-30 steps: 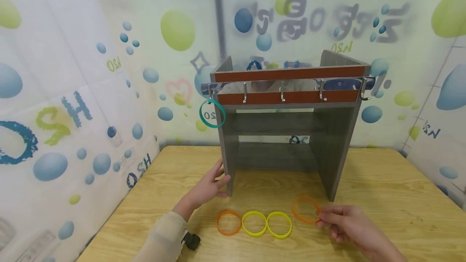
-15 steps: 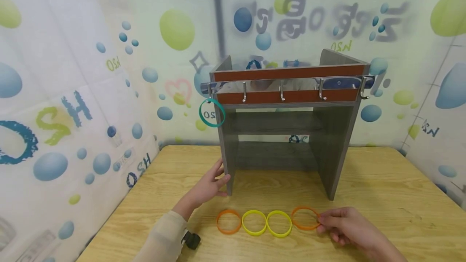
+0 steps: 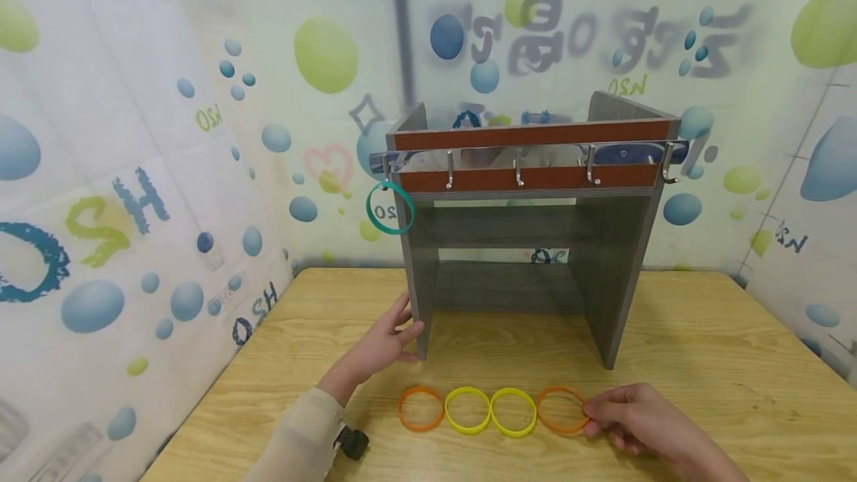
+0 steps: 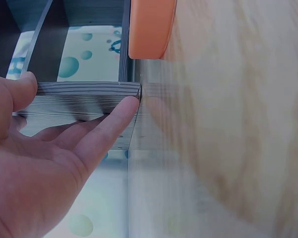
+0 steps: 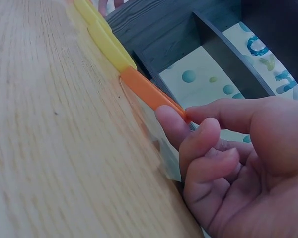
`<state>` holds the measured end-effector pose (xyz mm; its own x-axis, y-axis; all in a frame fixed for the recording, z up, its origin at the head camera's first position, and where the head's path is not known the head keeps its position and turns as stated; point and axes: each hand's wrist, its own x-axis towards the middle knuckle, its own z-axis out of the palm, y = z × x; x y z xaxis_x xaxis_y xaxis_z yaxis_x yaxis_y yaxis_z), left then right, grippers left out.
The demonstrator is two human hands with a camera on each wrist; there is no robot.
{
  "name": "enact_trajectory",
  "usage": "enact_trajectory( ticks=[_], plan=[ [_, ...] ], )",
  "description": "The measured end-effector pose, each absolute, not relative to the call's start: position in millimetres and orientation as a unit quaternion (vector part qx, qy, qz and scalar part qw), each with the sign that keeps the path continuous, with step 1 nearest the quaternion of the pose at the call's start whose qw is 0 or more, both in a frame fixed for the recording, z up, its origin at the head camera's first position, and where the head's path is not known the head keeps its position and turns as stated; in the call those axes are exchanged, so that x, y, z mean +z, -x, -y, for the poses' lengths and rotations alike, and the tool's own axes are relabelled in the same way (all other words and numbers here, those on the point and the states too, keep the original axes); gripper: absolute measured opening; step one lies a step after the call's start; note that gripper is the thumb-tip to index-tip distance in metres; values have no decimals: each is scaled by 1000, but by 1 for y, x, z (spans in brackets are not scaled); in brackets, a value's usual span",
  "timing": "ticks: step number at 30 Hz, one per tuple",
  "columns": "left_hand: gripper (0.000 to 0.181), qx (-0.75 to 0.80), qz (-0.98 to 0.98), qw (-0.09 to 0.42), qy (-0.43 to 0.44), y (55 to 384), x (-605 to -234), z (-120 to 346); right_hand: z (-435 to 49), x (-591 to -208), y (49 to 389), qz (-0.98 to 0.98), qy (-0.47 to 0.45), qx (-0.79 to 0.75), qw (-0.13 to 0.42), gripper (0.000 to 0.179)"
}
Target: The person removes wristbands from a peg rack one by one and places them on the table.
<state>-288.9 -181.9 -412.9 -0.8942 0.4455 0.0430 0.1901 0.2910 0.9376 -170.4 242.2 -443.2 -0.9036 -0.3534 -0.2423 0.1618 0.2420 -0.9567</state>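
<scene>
My right hand [image 3: 643, 419] pinches the right edge of an orange silicone wristband [image 3: 565, 433] between thumb and forefinger, its other fingers curled. That band lies low at the table, end to end with a yellow wristband [image 3: 513, 434]. Further left come a second yellow wristband [image 3: 468, 431] and another orange wristband [image 3: 420, 429], in one row. My left hand [image 3: 378, 348] rests against the lower left side panel of a grey wooden rack [image 3: 629, 274], fingers extended along its outer face and thumb near its front edge. From the rack's leftmost hook hangs a teal wristband [image 3: 390, 232].
A shiny metal hook rail [image 3: 556, 158] with several hooks crosses the rack's front, over a reddish-brown board [image 3: 482, 181]. The rack stands on a wood-grain table [image 3: 710, 333]. A patterned curtain [image 3: 201, 95] surrounds the back and sides.
My right hand has lowered the orange wristband from a raised tilt to lie level with the row, its left edge now against the yellow one. The left hand has stayed in place.
</scene>
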Motion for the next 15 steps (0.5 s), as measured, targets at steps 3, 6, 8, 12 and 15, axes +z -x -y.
enact_trajectory(
  ticks=[3, 6, 8, 12, 15],
  plan=[
    [76, 560, -796, 113, -199, 288, -413, 182, -241, -443, 170, -763, 65, -608, 208, 36],
    [76, 560, -796, 113, -197, 288, -413, 182, -240, -443, 170, -766, 65, -605, 206, 33],
    [76, 561, -796, 114, -198, 288, -413, 182, -240, -442, 170, -767, 62, -604, 206, 33],
    [75, 562, -794, 115, -201, 289, -413, 182, -239, -441, 169, -768, 57, -603, 208, 33],
    [75, 562, -794, 117, -203, 289, -413, 182, -239, -441, 169, -774, 53, -597, 206, 33]
  ],
)
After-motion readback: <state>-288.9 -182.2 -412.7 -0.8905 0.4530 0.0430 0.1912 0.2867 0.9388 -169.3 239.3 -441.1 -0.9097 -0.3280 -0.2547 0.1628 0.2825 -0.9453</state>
